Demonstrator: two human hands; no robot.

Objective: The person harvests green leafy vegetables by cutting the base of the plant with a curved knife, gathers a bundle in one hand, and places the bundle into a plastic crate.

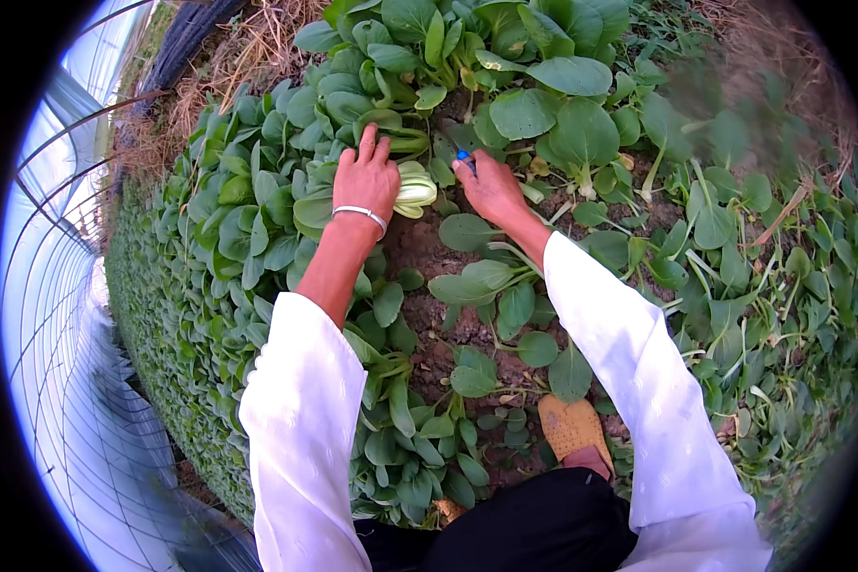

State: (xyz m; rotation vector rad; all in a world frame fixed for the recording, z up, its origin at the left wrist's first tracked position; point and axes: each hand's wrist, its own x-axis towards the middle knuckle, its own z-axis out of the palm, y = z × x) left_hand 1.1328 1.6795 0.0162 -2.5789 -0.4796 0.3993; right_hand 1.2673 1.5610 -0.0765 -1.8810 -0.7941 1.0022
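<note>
My left hand [367,181], with a pale band round its wrist, lies over leafy bok choy with its fingers stretched forward. Beneath it and to its right shows the pale, ribbed base of a bok choy head [416,190], lying on its side. Just beyond the fingertips are the green stalks of another bok choy plant [408,141]. My right hand [494,189] is closed round a small knife with a blue handle [463,156], a short way to the right of that base. The knife's blade is hard to make out among the leaves.
Dense rows of bok choy [210,381] fill the left side. Loose leaves [710,224] are scattered on the right. Bare soil [424,253] runs between. My foot in an orange shoe [570,427] stands near the bottom. A plastic-covered greenhouse wall [67,362] curves along the left edge.
</note>
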